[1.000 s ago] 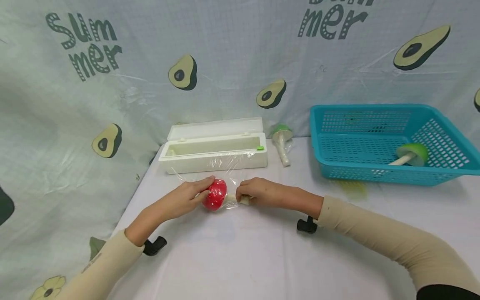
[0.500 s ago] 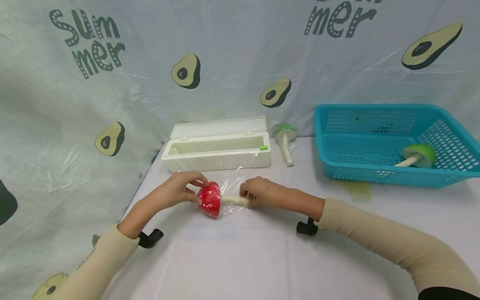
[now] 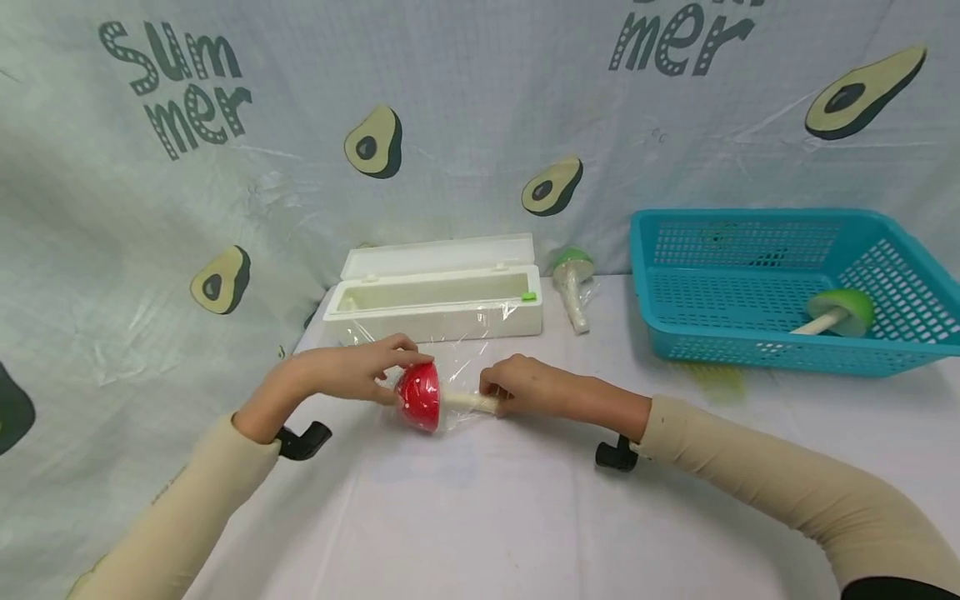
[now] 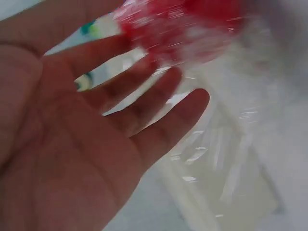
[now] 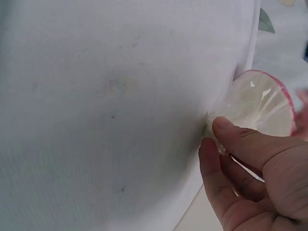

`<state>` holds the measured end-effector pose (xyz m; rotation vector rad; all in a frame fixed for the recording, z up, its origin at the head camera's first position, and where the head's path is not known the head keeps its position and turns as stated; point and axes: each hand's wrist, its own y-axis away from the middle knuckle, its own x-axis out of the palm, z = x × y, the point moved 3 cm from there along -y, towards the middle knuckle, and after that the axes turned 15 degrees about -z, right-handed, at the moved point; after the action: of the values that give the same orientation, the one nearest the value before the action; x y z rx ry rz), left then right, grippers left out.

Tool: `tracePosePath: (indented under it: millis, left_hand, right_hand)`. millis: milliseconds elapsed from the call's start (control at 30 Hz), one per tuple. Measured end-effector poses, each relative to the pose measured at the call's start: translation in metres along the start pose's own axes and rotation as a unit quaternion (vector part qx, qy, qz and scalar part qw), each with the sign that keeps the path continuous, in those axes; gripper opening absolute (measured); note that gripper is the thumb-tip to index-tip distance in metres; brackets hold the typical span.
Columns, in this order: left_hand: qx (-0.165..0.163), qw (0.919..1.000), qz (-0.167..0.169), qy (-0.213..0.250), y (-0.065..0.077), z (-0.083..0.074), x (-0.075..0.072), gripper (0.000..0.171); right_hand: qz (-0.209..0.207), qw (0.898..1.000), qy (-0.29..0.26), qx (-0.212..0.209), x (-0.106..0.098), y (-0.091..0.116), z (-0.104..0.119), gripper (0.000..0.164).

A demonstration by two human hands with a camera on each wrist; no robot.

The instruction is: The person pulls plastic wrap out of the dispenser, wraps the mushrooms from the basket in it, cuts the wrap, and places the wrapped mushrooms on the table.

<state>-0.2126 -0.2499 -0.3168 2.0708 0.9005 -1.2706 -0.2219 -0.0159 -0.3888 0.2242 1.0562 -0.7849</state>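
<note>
Your R hand (image 3: 530, 383) is clamped on the stalk end of the red mushroom (image 3: 418, 398); thumb and fingers pinch it thru the clear wrap (image 3: 459, 358). They hide the tip, and in the R wrist cam they hide most of the stalk too. You see the pale underside of the cap there, w/ a thin red rim.

Your L hand (image 3: 358, 371) is at 10 o'clock from the mushroom. Its fingers are apart and mostly straight, w/ some tips touching the cap. In the L wrist cam the thumb and cap run off the top edge and it's all a bit blurry, so you can't tell how hard the thumb presses.

The mushroom is near the middle of the white table (image 3: 480, 517), stalk at 3 o'clock. The wrap's far edge is hard to make out; it shines in front of the white box (image 3: 442, 327) at 12 o'clock, lid (image 3: 442, 252) tipped back.

At 2 o'clock a wrapped green mushroom (image 3: 573, 287) lies beside the box. Btwn 2 & 3 is the blue basket (image 3: 750, 346), cut off at the pic's R side. A loose green-top mushroom (image 3: 846, 312) is in it, stalk end partly behind the front rim.
</note>
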Motion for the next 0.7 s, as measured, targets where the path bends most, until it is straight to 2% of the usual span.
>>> tracePosePath:
  millis: [33,100,167,233,333,400,467,567,700]
  left_hand:
    - [0.005,1.0,-0.001,-0.006,-0.004,-0.004,-0.008,0.051]
    - [0.02,0.9994,-0.023,-0.019,-0.017,-0.012,-0.022,0.045]
    - [0.029,0.9972,-0.062,-0.031,-0.036,-0.021,-0.032,0.041]
    - [0.037,0.9935,-0.099,-0.042,-0.059,-0.028,-0.035,0.041]
    - [0.037,0.99,-0.124,-0.057,-0.096,-0.032,-0.027,0.042]
    - [0.037,0.9885,-0.13,-0.068,-0.118,-0.031,-0.02,0.043]
    - [0.035,0.9875,-0.136,-0.071,-0.135,-0.029,-0.013,0.043]
    - [0.042,0.9857,-0.15,-0.063,-0.152,-0.025,-0.004,0.038]
    - [0.047,0.9843,-0.166,-0.036,-0.161,-0.022,0.004,0.031]
  right_hand:
    - [0.002,1.0,0.002,0.002,0.0,0.0,0.0,0.019]
    - [0.01,1.0,0.004,0.0,-0.002,0.001,-0.001,0.018]
    - [0.021,1.0,0.008,-0.018,-0.01,0.002,0.0,0.016]
    - [0.015,0.998,0.01,-0.052,-0.024,0.001,-0.001,0.016]
    - [-0.033,0.996,0.037,-0.076,-0.058,-0.003,-0.008,0.015]
    - [-0.082,0.993,0.069,-0.052,-0.08,-0.008,-0.019,0.013]
    - [-0.112,0.988,0.107,-0.01,-0.098,-0.014,-0.033,0.012]
    - [-0.116,0.984,0.133,0.031,-0.11,-0.021,-0.051,0.013]
    - [-0.108,0.987,0.115,0.038,-0.111,-0.027,-0.061,0.017]
